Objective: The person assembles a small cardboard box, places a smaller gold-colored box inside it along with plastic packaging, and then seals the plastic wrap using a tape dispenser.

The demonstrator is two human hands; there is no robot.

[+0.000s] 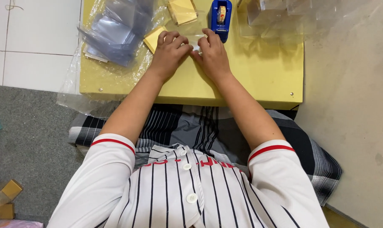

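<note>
My left hand (171,51) and my right hand (213,54) rest side by side on the yellow table (259,80), fingers curled and touching at the tips. Between them they press on a clear plastic sleeve (194,40), hard to make out against the tabletop. A yellow card (153,38) lies just left of my left hand, partly under its fingers. A blue tape dispenser (219,16) stands right behind my right hand's fingertips.
A heap of clear and greyish plastic sleeves (115,31) covers the table's left part and hangs over its edge. Another yellow packet (182,10) lies at the back, more clear plastic (280,17) at the back right. Small gold boxes (8,196) sit on the grey floor.
</note>
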